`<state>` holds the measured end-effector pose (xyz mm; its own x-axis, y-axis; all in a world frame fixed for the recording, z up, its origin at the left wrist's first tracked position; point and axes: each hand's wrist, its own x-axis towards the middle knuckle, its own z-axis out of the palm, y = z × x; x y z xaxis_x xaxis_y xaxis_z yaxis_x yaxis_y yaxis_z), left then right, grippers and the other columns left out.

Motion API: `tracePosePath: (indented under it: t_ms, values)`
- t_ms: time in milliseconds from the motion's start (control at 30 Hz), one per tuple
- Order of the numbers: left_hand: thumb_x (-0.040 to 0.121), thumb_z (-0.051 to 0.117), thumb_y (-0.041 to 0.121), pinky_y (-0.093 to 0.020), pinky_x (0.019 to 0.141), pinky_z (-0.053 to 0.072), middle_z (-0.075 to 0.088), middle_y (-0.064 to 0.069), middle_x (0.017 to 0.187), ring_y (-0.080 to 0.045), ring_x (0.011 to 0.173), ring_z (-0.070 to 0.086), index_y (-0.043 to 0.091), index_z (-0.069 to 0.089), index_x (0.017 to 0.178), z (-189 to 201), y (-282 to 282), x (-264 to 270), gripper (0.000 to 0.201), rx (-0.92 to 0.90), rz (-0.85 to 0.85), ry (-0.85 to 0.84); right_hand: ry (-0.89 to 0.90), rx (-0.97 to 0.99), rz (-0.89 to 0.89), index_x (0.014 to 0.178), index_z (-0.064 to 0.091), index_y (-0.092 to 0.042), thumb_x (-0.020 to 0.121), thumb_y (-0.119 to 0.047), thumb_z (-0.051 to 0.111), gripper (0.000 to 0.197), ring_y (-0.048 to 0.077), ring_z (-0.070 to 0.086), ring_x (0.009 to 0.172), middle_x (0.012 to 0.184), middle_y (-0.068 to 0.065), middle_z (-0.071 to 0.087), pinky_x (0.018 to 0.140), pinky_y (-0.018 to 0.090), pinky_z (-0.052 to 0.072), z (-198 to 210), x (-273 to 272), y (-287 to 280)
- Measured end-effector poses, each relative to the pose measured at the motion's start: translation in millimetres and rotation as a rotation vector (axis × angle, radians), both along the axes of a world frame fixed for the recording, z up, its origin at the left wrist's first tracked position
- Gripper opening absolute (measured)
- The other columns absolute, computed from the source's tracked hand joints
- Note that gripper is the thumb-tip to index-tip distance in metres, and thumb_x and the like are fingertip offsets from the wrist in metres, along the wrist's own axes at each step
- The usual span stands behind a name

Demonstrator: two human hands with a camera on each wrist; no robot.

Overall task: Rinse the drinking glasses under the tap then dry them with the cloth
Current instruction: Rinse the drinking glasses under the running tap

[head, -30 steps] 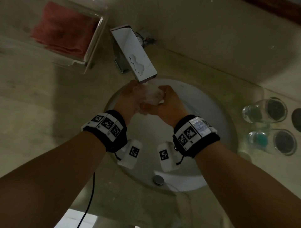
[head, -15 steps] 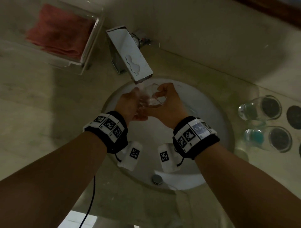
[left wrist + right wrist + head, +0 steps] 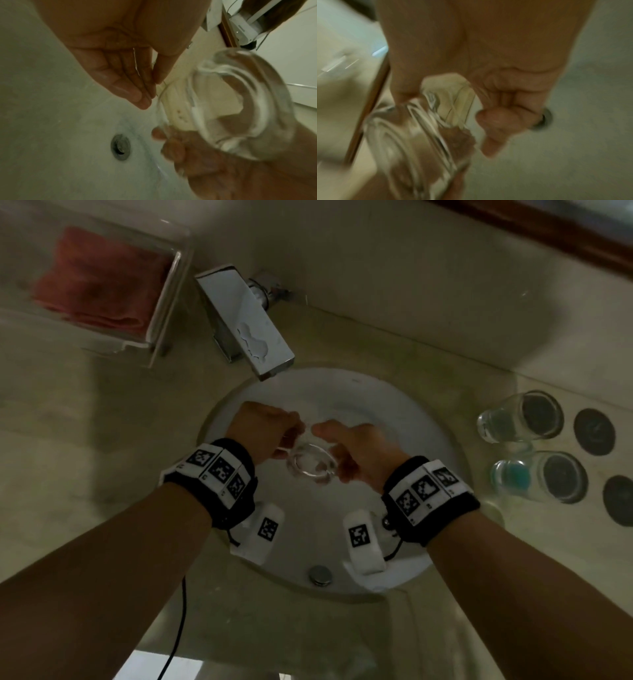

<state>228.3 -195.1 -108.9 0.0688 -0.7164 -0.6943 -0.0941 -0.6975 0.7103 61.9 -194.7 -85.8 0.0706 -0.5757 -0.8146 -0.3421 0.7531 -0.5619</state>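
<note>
A clear drinking glass is gripped by the curled fingers of the right hand, which are wrapped around its wall. The fingers of the left hand are kept nearly straight and close together, and the rim of the glass is touched by their tips. The glass is held tilted over the white sink, at 6 o'clock from the tap. The drain is seen at 6 o'clock in the basin. Two more glasses are lying on the counter at 3 o'clock. A red cloth is kept in a clear tray at 10 o'clock.
</note>
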Motion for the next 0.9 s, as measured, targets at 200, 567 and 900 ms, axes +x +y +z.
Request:
tracePosePath:
  t_ms: [200, 567, 900]
  values:
    - [0.096, 0.064, 0.019, -0.039, 0.075, 0.059, 0.072, -0.003, 0.069, -0.018, 0.067, 0.067, 0.009, 0.071, 0.075, 0.9, 3.6, -7.0, 0.024, 0.006, -0.056, -0.009, -0.259, 0.286, -0.114, 0.095, 0.066, -0.009, 0.074, -0.059, 0.064, 0.054, 0.017, 0.053, 0.052, 0.074, 0.011, 0.063, 0.048, 0.023, 0.041, -3.4, -17.2, 20.1]
    - [0.094, 0.066, 0.022, -0.039, 0.07, 0.062, 0.073, -0.018, 0.081, -0.022, 0.07, 0.068, -0.002, 0.075, 0.091, 11.5, 2.4, -42.3, 0.026, -0.187, -0.151, -0.023, -0.063, -0.074, -0.214, 0.103, 0.069, -0.003, 0.073, -0.044, 0.079, 0.051, 0.019, 0.056, 0.063, 0.084, 0.007, 0.063, 0.059, 0.033, 0.054, 38.5, -49.2, 19.6]
    - [0.092, 0.068, 0.019, -0.026, 0.058, 0.058, 0.075, -0.007, 0.085, -0.012, 0.065, 0.069, 0.015, 0.076, 0.085, 33.1, 2.9, -100.1, 0.011, -0.368, -0.261, -0.018, 0.299, -0.641, 0.035, 0.116, 0.051, -0.027, 0.048, -0.04, 0.091, 0.08, 0.015, 0.068, 0.089, 0.109, -0.009, 0.064, 0.074, 0.04, 0.062, 101.2, -136.1, 48.5]
